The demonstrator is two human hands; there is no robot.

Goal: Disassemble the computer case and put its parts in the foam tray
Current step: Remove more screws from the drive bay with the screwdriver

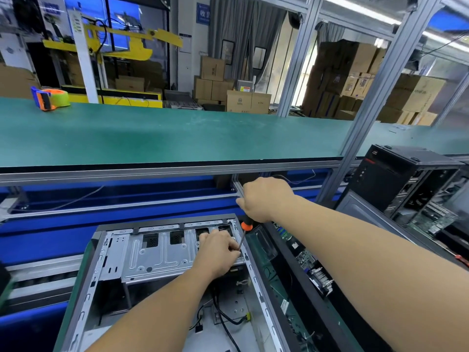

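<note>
An open computer case [106, 270] lies on its side in front of me, its silver drive cage [157, 255] facing up. My right hand [264, 199] grips the black and orange handle of a screwdriver [245, 229], held upright with the shaft pointing down at the cage's right edge. My left hand [218, 252] rests on the drive cage with curled fingers pinching the screwdriver shaft near its tip. Black cables [225, 321] run loose inside the case. No foam tray is in view.
A black tray holding circuit boards [299, 260] lies right of the case. A second opened black tower [406, 184] stands at the far right. A green shelf [177, 133] spans above, with an orange tape dispenser [50, 97] at its left. Cardboard boxes [243, 100] are stacked behind.
</note>
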